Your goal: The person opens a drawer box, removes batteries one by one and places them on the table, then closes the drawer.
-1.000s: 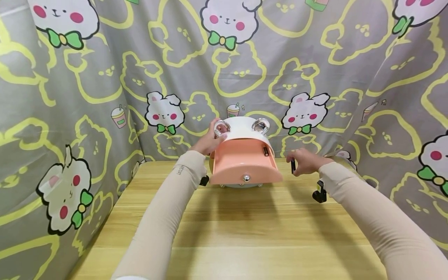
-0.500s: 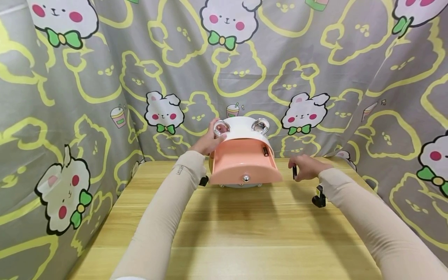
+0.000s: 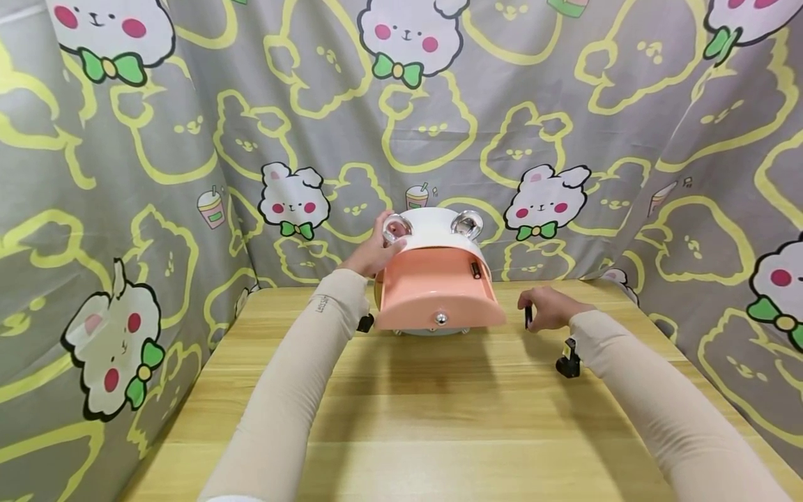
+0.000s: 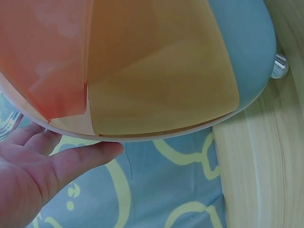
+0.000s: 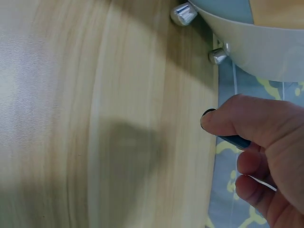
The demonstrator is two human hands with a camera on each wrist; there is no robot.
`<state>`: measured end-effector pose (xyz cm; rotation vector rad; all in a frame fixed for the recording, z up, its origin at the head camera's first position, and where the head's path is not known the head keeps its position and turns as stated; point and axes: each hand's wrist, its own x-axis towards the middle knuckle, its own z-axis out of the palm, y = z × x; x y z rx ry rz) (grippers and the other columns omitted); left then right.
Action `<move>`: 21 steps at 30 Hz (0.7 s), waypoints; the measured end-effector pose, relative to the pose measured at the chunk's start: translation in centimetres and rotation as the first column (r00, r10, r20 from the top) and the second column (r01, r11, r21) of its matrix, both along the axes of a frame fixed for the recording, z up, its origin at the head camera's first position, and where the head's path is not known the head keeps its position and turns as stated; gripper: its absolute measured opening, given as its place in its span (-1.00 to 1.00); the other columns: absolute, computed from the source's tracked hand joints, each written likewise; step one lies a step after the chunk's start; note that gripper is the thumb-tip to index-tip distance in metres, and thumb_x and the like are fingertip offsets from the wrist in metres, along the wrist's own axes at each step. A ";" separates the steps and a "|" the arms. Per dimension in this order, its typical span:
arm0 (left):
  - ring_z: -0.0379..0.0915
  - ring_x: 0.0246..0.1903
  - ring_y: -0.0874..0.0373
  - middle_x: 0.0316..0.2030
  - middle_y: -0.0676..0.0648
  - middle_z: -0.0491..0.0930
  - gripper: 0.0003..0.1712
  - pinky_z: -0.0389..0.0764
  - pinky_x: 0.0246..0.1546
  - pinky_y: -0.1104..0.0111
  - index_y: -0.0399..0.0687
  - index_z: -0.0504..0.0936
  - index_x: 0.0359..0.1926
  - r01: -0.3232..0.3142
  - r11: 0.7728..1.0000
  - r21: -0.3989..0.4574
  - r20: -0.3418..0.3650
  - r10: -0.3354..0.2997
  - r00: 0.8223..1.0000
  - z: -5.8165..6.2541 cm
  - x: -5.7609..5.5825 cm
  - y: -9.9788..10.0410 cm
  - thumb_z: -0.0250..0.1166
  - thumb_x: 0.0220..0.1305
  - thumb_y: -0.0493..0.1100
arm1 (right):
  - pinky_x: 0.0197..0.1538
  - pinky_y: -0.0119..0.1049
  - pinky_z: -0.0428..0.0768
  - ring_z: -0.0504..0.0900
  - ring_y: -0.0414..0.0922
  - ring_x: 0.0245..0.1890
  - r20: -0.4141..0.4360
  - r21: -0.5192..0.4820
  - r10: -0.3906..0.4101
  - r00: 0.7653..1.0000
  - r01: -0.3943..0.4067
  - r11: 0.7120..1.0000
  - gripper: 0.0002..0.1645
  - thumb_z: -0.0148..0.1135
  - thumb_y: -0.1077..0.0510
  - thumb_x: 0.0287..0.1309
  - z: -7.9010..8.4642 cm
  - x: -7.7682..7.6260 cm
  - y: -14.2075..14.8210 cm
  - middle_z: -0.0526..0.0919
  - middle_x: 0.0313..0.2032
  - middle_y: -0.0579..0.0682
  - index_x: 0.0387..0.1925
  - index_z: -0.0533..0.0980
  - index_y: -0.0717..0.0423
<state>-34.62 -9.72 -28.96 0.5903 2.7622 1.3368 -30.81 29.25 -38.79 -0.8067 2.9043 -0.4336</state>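
A rounded white drawer box (image 3: 433, 224) with silver ring ears stands at the back of the table, its pink upper drawer (image 3: 439, 310) pulled out. My left hand (image 3: 375, 249) holds the box at its upper left, around the ear; the left wrist view shows fingers along the box's side. Inside the drawer, at the right, lies a small black object (image 3: 475, 270). Right of the box, above the table, my right hand (image 3: 551, 308) pinches a small, slim black stick (image 5: 233, 140) between thumb and fingers; its kind cannot be told.
The wooden table (image 3: 426, 418) reaches to a patterned grey curtain (image 3: 351, 125) at the back and sides. Below the drawer are an orange front (image 4: 161, 71) and a blue base (image 4: 251, 52) with short silver feet (image 5: 184, 14).
My right hand, with the black stick, has lowered slightly and shifted a little to the right. The left hand, the box and its drawer stay where they were.
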 end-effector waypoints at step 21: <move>0.34 0.14 -0.23 0.25 -0.38 0.30 -0.10 0.26 0.24 0.05 0.28 -0.34 0.49 0.012 1.000 -0.014 -0.001 -0.012 1.000 0.4 -0.1 0.0 0.07 0.42 0.10 | -0.07 0.01 0.54 0.57 0.14 -0.16 0.035 -0.021 -0.020 0.999 0.021 1.000 -0.48 0.46 0.31 -0.28 -2.8 0.1 0.4 0.61 -0.22 0.16 -0.15 0.54 0.36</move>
